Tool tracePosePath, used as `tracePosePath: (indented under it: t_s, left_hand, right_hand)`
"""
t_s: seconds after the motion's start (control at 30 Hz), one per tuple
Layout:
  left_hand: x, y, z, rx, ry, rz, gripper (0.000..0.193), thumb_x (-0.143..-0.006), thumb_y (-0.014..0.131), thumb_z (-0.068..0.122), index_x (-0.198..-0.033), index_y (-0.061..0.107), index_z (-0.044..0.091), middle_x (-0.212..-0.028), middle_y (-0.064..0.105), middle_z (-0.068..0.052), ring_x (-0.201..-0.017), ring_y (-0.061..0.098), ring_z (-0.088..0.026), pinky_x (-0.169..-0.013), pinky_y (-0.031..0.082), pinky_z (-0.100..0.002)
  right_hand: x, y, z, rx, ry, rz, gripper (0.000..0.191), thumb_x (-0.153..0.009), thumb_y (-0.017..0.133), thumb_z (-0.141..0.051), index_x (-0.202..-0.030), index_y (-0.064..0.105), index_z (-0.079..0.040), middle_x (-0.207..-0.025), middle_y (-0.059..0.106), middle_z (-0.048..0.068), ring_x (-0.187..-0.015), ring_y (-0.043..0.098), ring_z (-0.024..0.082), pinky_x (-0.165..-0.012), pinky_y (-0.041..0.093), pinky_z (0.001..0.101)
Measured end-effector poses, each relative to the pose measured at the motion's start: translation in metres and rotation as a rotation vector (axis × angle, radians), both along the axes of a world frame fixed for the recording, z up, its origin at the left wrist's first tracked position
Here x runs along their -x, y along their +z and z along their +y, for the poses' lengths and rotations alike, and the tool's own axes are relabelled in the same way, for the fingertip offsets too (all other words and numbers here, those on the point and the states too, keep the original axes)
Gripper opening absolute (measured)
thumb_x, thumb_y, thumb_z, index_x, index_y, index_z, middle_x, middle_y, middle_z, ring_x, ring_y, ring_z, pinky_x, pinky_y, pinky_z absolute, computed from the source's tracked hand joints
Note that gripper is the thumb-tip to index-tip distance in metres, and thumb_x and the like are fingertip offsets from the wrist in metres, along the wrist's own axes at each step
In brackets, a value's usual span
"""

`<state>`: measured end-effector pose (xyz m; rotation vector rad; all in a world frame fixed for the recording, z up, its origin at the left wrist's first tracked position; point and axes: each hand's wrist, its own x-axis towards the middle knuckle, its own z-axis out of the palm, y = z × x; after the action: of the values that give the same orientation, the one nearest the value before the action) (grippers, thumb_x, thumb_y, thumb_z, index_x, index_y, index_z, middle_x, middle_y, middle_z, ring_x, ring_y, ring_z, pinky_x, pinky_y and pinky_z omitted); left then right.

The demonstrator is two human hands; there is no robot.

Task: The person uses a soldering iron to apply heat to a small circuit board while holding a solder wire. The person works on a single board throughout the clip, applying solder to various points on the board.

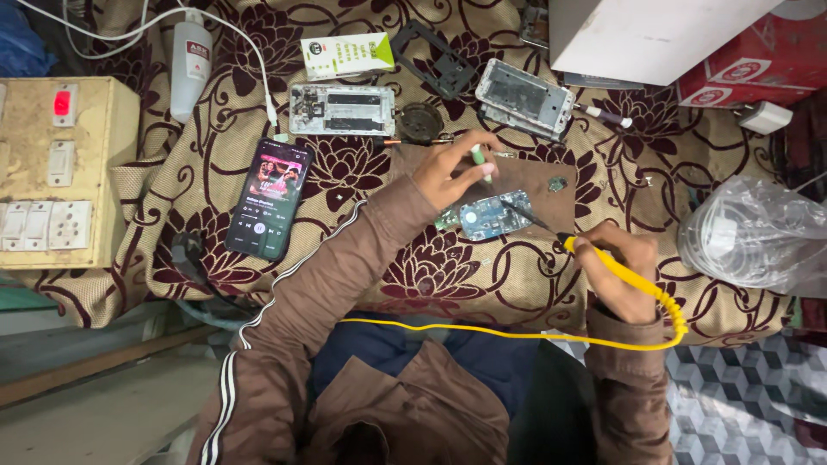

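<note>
A blue circuit board (484, 216) lies on a brown wooden block (551, 200) on the patterned cloth. My left hand (452, 169) rests just above the board and grips a small green and white tool (481, 161). My right hand (622, 269) is shut on a yellow soldering iron (608, 264). Its dark tip (527, 215) reaches left and touches the board's right edge. The iron's yellow cord (482, 330) loops back across my lap.
A lit smartphone (270, 198) lies to the left, beside a switch and socket box (56, 168). Two opened phone frames (342, 109) (525, 96), a round dark part (419, 121), a small carton (347, 55) and a plastic bag (758, 232) surround the block.
</note>
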<state>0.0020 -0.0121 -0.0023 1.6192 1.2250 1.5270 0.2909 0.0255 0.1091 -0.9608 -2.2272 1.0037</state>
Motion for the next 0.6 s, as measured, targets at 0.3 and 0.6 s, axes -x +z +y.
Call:
tracePosePath:
  t_s: [0.3, 0.6]
  left_hand:
    - [0.002, 0.003, 0.0, -0.041, -0.015, -0.11, 0.027, -0.105, 0.061, 0.003, -0.13, 0.052, 0.006, -0.097, 0.072, -0.009, -0.095, 0.074, -0.017, -0.088, 0.062, -0.031]
    - [0.004, 0.002, -0.001, -0.051, 0.005, -0.092, 0.032, -0.102, 0.062, -0.001, -0.132, 0.052, 0.007, -0.099, 0.073, -0.008, -0.097, 0.076, -0.016, -0.087, 0.063, -0.029]
  right_hand:
    - [0.013, -0.008, -0.032, -0.086, -0.078, 0.005, 0.017, -0.091, 0.066, -0.011, -0.081, 0.068, 0.003, -0.053, 0.055, 0.008, -0.047, 0.05, 0.013, -0.049, 0.037, 0.0289]
    - [0.028, -0.031, -0.057, -0.209, -0.175, 0.059, 0.015, -0.093, 0.065, -0.011, -0.087, 0.069, 0.002, -0.066, 0.065, 0.012, -0.056, 0.064, 0.016, -0.055, 0.047, 0.0306]
